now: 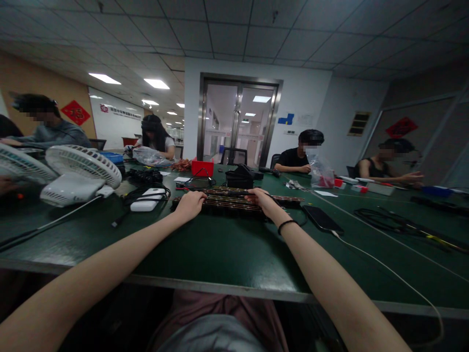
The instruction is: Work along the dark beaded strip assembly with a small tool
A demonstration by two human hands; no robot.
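Several long thin strips [230, 201] lie side by side across the green table in front of me. My left hand [190, 204] is at their left end, its fingers bent and pressed together; what they hold, if anything, is too small to name. Over the right part of the strips, my right hand [264, 201] is closed on a dark pen-like tool [237, 193] that points left. A black cable curves behind my right wrist. Just behind the strips stands a black device [240, 176].
A white power bank [149, 199] with black cables and a white fan [78, 171] are on the left. A phone [322, 218] with a white cable lies on the right. Farther back are a red bin [202, 167], plastic bags and several people seated around the table [234, 254].
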